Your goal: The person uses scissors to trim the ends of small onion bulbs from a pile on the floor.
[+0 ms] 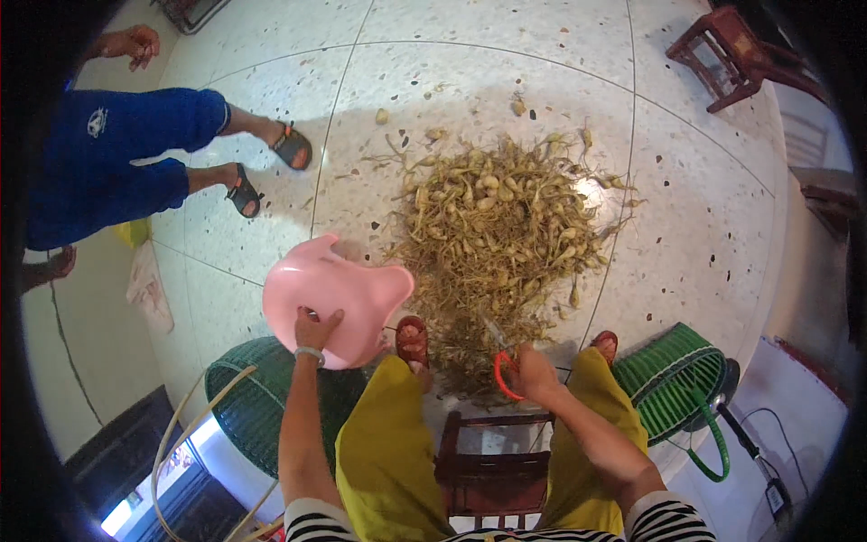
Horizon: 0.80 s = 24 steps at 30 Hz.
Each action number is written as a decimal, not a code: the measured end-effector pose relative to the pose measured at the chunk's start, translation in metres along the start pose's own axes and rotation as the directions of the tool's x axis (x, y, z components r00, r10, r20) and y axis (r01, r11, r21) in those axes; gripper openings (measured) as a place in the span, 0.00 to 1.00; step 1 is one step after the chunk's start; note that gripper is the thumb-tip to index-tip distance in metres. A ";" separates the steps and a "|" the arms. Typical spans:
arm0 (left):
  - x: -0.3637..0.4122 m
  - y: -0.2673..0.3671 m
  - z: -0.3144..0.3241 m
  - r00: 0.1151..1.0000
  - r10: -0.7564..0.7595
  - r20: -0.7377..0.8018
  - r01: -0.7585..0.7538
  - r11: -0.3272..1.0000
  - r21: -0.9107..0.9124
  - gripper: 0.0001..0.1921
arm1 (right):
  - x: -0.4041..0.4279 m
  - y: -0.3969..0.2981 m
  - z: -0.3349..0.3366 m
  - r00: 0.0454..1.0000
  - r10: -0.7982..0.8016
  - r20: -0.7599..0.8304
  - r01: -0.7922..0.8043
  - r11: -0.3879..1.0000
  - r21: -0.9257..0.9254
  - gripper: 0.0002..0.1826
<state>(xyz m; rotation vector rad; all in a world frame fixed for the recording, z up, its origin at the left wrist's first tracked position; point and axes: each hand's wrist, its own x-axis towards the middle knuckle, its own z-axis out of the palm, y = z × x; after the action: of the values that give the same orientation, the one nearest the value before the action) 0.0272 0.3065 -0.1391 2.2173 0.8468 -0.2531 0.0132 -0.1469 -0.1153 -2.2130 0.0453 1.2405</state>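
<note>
My left hand (316, 330) grips a pink plastic stool (291, 281) by the hole in its seat. The stool is tilted, with its curved legs pointing right, towards the heap; whether it touches the floor I cannot tell. In my right hand (537, 377) is a pair of scissors with orange-red handles (499, 374), the blades pointing forward over root trimmings. Before me a large heap of small pale bulbs (498, 203) with roots and dry stems lies on the floor. Darker loose trimmings (467, 352) lie at its near side, between my feet.
A dark green woven basket (247, 400) stands at my left, a green basket with a handle (667, 386) at my right. A wooden stool (498, 467) is between my legs. Another person in blue trousers (135, 129) is at the left. Another wooden stool (728, 51) stands far right.
</note>
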 end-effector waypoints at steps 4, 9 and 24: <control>-0.075 0.149 -0.005 1.000 0.018 0.018 -0.020 0.990 0.137 0.27 | -0.001 0.023 -0.016 0.939 0.011 -0.344 0.057 0.981 0.187 0.17; -0.171 0.197 0.024 0.974 0.211 0.083 -0.204 0.975 -0.088 0.27 | 0.006 0.033 -0.028 0.917 0.103 -0.386 0.153 0.800 0.579 0.19; -0.396 0.044 0.229 0.861 -0.408 0.303 0.452 0.888 -0.090 0.23 | -0.052 0.032 0.020 0.990 -0.054 0.132 0.037 0.991 0.127 0.37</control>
<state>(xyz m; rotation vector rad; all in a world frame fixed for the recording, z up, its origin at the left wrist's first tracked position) -0.2304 -0.0736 -0.1127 1.7677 1.1558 -0.6714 -0.0415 -0.1760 -0.0982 -2.0089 0.0175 1.3229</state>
